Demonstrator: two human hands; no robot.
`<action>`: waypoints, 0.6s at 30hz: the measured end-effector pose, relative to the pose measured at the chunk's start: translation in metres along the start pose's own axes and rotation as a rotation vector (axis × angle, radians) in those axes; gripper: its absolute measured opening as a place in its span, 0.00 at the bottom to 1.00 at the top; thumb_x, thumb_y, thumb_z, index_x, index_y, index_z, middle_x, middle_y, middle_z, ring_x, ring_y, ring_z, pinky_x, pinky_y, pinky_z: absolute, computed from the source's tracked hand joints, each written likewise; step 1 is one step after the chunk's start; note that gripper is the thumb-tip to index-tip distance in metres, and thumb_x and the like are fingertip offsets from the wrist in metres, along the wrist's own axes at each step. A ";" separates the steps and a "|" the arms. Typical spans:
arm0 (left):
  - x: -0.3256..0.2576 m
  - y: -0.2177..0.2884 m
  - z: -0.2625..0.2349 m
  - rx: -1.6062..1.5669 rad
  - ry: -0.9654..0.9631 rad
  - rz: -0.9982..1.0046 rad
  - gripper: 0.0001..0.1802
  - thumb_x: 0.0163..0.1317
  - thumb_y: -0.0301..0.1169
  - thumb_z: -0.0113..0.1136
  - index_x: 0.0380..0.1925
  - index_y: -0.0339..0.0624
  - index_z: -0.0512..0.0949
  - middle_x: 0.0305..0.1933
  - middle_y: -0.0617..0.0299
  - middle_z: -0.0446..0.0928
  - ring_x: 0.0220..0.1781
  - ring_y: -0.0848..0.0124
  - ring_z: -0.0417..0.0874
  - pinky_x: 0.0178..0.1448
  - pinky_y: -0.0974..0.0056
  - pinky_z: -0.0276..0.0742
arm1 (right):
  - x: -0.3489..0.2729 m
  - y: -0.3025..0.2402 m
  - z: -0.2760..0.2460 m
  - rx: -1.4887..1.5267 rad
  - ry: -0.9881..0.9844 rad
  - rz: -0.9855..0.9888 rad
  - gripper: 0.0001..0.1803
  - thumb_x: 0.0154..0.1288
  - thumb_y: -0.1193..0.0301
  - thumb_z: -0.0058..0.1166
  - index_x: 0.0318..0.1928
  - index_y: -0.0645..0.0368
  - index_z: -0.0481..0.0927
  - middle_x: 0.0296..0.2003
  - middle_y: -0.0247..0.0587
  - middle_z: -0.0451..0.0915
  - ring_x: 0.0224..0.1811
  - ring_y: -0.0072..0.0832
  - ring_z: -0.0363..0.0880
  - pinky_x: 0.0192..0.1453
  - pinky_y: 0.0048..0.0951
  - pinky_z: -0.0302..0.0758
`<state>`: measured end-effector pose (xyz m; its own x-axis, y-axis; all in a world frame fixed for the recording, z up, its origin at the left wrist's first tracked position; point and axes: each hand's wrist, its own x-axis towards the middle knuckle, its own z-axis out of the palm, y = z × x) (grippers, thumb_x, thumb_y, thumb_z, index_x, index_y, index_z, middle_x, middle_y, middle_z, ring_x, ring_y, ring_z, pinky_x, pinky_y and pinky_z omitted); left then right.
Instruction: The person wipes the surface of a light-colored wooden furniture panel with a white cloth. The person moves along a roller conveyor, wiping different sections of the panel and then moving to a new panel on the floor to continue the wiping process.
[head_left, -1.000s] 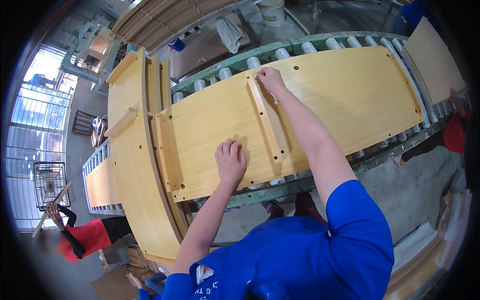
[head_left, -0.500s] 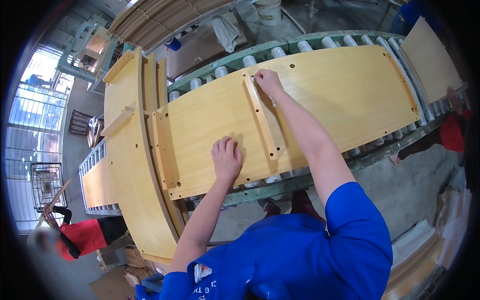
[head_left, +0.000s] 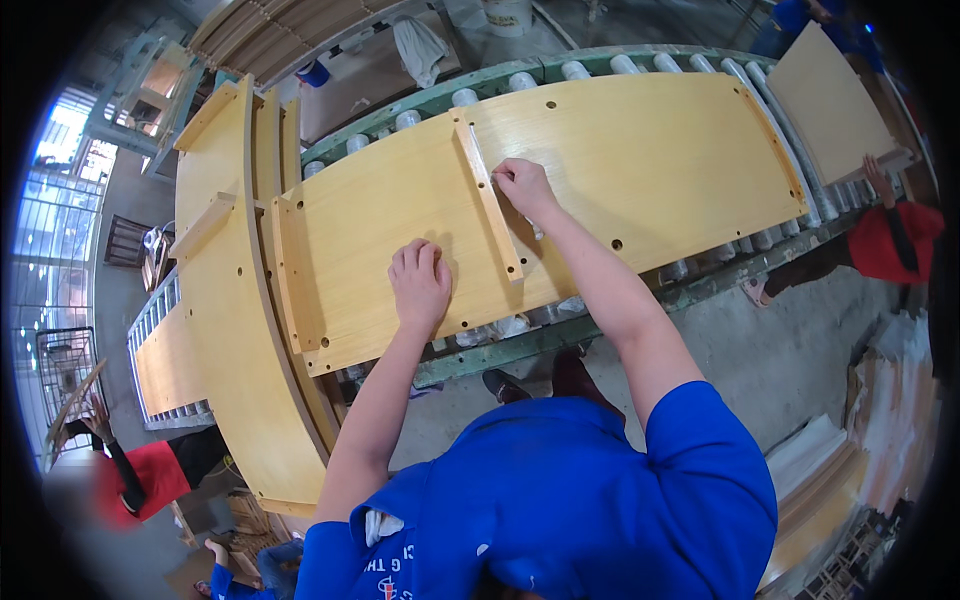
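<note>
A long light-yellow wooden panel [head_left: 640, 150] with drilled holes lies flat on a roller conveyor [head_left: 600, 70]. A narrow wooden batten [head_left: 486, 200] runs across it near the middle, and a second batten [head_left: 292, 270] sits at its left end. My left hand [head_left: 420, 285] rests flat on the panel, fingers together, just left of the middle batten. My right hand [head_left: 524, 185] is closed beside the batten's right edge, pinching something small and pale that I cannot make out.
More yellow panels [head_left: 225, 330] stand on edge at the left. A second conveyor [head_left: 160, 350] carries another board. A person in red [head_left: 890, 240] handles a panel [head_left: 830, 100] at the right; another in red [head_left: 150, 475] stands lower left. Stacked boards [head_left: 830, 490] lie on the floor.
My right hand has slid toward me along the middle batten. My left hand stays pressed on the panel.
</note>
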<state>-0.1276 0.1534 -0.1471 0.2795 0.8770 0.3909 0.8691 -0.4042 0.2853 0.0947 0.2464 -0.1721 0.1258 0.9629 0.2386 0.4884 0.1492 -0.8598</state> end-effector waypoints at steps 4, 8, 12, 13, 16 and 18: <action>-0.001 -0.001 0.001 0.006 0.011 0.002 0.08 0.53 0.29 0.54 0.35 0.44 0.73 0.45 0.60 0.71 0.51 0.59 0.68 0.54 0.55 0.63 | -0.029 -0.006 -0.007 0.017 -0.003 -0.018 0.09 0.55 0.71 0.52 0.30 0.64 0.79 0.29 0.51 0.79 0.33 0.43 0.79 0.40 0.36 0.75; -0.002 -0.001 0.003 0.004 0.007 0.004 0.08 0.54 0.29 0.54 0.35 0.44 0.73 0.46 0.60 0.71 0.52 0.59 0.68 0.55 0.55 0.63 | -0.057 -0.012 -0.015 0.010 -0.036 0.006 0.09 0.56 0.71 0.51 0.30 0.64 0.79 0.29 0.51 0.79 0.34 0.44 0.78 0.40 0.36 0.74; -0.003 -0.004 0.005 -0.003 0.022 0.032 0.08 0.54 0.29 0.54 0.35 0.44 0.73 0.46 0.60 0.71 0.51 0.59 0.69 0.54 0.55 0.63 | -0.080 -0.016 -0.024 -0.003 -0.066 0.022 0.09 0.56 0.71 0.50 0.30 0.64 0.78 0.29 0.51 0.78 0.33 0.45 0.78 0.40 0.37 0.74; -0.004 -0.003 0.005 0.000 0.022 0.029 0.08 0.54 0.29 0.54 0.35 0.44 0.73 0.46 0.60 0.71 0.51 0.59 0.69 0.54 0.55 0.63 | -0.086 -0.016 -0.026 -0.005 -0.073 0.025 0.09 0.56 0.71 0.50 0.30 0.64 0.78 0.29 0.51 0.78 0.33 0.45 0.78 0.39 0.37 0.74; -0.004 -0.002 0.006 0.011 0.029 0.035 0.08 0.54 0.29 0.54 0.36 0.44 0.73 0.45 0.60 0.71 0.51 0.60 0.69 0.54 0.55 0.63 | -0.103 -0.017 -0.030 -0.017 -0.092 0.033 0.08 0.55 0.71 0.50 0.30 0.64 0.78 0.29 0.51 0.78 0.33 0.45 0.77 0.39 0.38 0.74; -0.004 -0.002 0.006 0.018 0.031 0.037 0.08 0.54 0.29 0.54 0.36 0.44 0.73 0.46 0.60 0.71 0.51 0.60 0.69 0.54 0.56 0.63 | -0.114 -0.018 -0.033 -0.028 -0.112 0.030 0.08 0.55 0.71 0.51 0.30 0.64 0.78 0.29 0.51 0.77 0.34 0.45 0.77 0.40 0.38 0.73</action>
<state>-0.1287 0.1519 -0.1544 0.2996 0.8528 0.4277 0.8654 -0.4316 0.2544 0.1005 0.1268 -0.1687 0.0438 0.9862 0.1599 0.5100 0.1156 -0.8523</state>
